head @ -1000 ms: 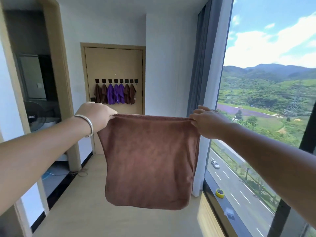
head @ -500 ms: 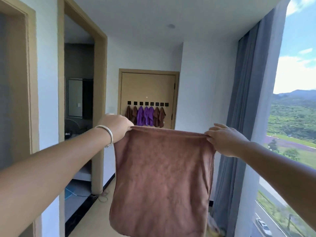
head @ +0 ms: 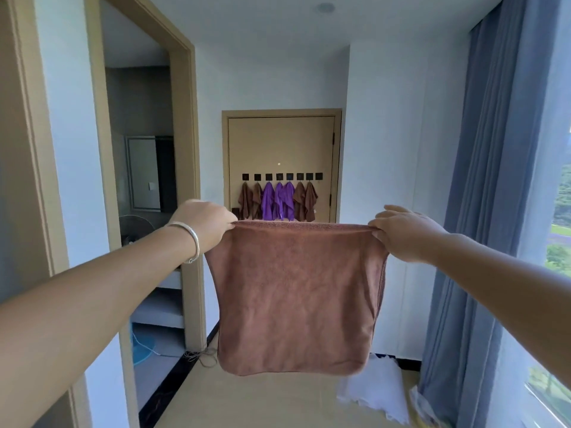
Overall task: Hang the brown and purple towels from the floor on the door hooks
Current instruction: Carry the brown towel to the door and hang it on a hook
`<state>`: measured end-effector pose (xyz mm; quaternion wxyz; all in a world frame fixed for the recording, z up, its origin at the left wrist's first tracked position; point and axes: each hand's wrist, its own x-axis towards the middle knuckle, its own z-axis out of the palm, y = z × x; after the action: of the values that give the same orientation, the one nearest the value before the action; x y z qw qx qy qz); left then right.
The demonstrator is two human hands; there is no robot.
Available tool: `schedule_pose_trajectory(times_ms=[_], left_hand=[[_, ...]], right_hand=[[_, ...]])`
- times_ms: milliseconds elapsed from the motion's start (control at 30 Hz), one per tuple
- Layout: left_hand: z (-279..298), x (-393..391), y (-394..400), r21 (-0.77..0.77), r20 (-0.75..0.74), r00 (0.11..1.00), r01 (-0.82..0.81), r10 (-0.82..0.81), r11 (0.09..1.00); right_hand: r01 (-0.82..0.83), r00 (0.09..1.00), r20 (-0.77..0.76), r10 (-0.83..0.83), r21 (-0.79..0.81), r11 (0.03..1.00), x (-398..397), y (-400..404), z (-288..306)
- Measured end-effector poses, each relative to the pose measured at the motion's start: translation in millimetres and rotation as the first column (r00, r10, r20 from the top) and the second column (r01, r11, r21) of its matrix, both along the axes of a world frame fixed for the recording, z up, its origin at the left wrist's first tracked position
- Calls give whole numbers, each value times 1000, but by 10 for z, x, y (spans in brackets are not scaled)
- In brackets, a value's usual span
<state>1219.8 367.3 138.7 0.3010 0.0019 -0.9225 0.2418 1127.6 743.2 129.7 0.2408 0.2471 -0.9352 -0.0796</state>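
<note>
A brown towel (head: 296, 298) hangs spread out flat in front of me at chest height. My left hand (head: 205, 225) pinches its top left corner and my right hand (head: 401, 236) pinches its top right corner. Straight ahead stands the beige door (head: 281, 143) with a row of black hooks (head: 281, 177). Brown towels (head: 247, 203) and purple towels (head: 278, 202) hang from those hooks; the rightmost hook (head: 319, 176) looks bare. The lower ends of the hung towels are hidden behind the held towel.
An open doorway (head: 142, 180) on the left leads to a room with a fan. A blue-grey curtain (head: 482, 211) and a large window run along the right. White plastic sheeting (head: 377, 393) lies on the floor by the curtain. A loose cable (head: 200, 356) lies at the doorpost.
The view has swung left and upward, away from the window and toward the door. Both hands still hold the brown towel stretched out, and the door looks nearer and more central.
</note>
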Motion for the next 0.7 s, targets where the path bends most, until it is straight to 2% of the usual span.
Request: schedule_pose_trajectory(times_ms=[267, 533, 700], left_hand=[[-12, -963, -37, 23, -3, 999, -41, 41, 999], [140, -2135, 262, 26, -8, 995, -103, 103, 994], [66, -2768, 362, 3, 3, 994, -108, 108, 994]], right_hand=[[-48, 999, 3, 48, -24, 999, -1139, -105, 12], [-57, 998, 3, 57, -88, 995, -2335, 73, 143], [-63, 998, 7, 64, -68, 996, -2989, 174, 108]])
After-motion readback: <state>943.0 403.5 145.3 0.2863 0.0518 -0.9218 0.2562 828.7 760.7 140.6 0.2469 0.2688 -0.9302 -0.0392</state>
